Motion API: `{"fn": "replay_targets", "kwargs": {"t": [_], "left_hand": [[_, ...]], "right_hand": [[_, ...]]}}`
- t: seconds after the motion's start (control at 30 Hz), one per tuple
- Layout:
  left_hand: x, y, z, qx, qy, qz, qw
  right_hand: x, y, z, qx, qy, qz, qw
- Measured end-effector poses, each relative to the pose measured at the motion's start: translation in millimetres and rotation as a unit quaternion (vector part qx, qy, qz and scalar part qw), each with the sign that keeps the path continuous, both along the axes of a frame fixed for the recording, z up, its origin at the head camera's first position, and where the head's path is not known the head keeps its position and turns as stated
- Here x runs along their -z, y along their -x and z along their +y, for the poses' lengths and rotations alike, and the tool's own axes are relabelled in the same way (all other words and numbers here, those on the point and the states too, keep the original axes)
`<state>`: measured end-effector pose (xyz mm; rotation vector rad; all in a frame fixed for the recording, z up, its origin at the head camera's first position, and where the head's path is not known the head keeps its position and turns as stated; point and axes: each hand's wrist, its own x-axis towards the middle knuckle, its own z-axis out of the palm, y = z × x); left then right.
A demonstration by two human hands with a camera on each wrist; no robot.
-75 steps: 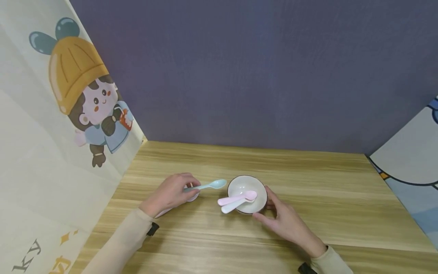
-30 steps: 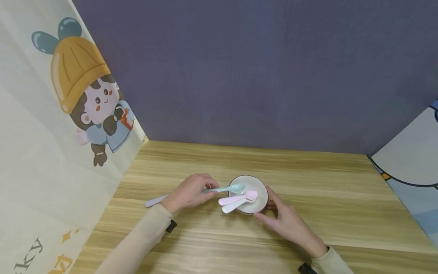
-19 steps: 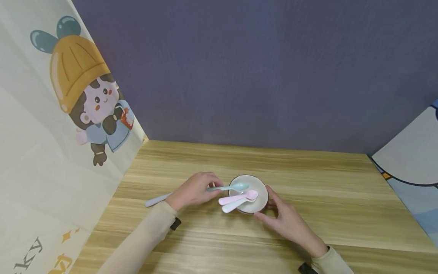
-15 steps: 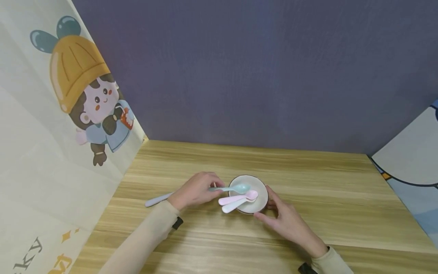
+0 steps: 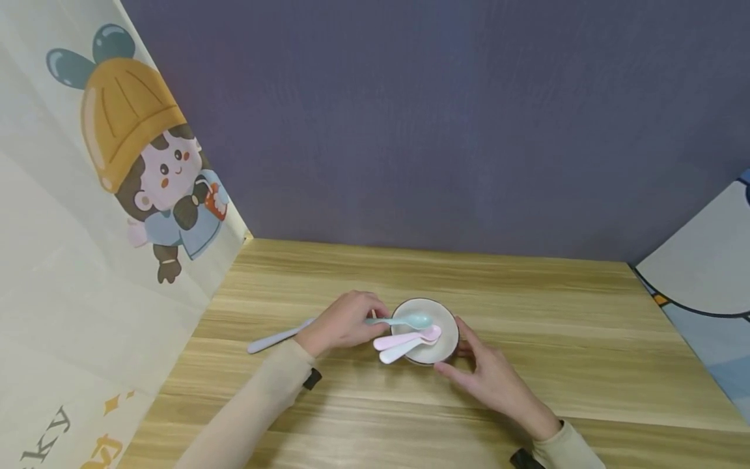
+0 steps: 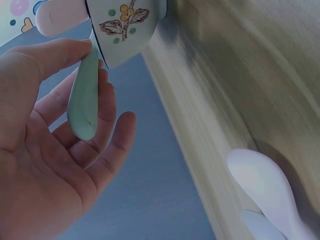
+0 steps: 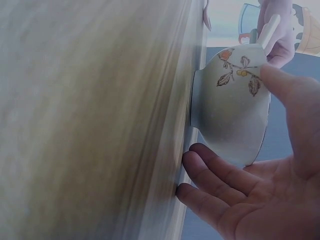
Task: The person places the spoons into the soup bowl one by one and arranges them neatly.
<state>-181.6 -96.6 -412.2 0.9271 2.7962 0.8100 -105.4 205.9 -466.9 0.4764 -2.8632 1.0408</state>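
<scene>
A white bowl (image 5: pixel 446 345) with a dark rim stands on the wooden table, a leaf-and-berry pattern on its outer wall (image 7: pixel 232 105). My right hand (image 5: pixel 492 378) holds it from the right, thumb on the near side and fingers round the far side. Inside the bowl lean a pink spoon (image 5: pixel 395 341) and a white spoon (image 5: pixel 400 352), handles over the left rim. My left hand (image 5: pixel 348 320) pinches a mint-green spoon (image 6: pixel 84 102) by its handle between thumb and fingers. That spoon's head lies over the bowl's inside, its handle beside the rim.
Left of the bowl, a pale lavender spoon (image 5: pixel 275 340) lies on the table, partly hidden by my left hand. The left wrist view shows a pale spoon head (image 6: pixel 262 177) with a bluish one (image 6: pixel 260 226) beside it. A dark blue panel (image 5: pixel 410 130) rises behind the table.
My left hand has carried the mint-green spoon rightward, from left of the bowl to over its inside. The lavender spoon's handle has come into fuller view. My right hand stays at the bowl.
</scene>
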Motion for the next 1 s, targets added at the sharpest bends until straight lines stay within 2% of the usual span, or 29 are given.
{"fn": "replay_targets", "kwargs": {"t": [0.2, 0.37, 0.57, 1.0], "left_hand": [[-4.3, 2.7, 5.1, -0.002, -0.007, 0.003, 1.0000], [-6.7, 1.6, 7.9, 0.001, -0.006, -0.012, 0.9999], [-5.5, 0.6, 10.9, 0.003, 0.001, -0.029, 0.9996], [0.7, -2.7, 18.9, 0.009, 0.003, -0.025, 0.9996]], "right_hand": [[-4.8, 0.9, -0.5, 0.003, 0.007, -0.003, 1.0000], [-3.8, 1.4, -0.5, 0.001, 0.005, -0.004, 1.0000], [-2.0, 1.2, -0.9, -0.001, 0.005, -0.002, 1.0000], [0.1, 0.4, -1.1, 0.001, -0.002, -0.002, 1.0000]]}}
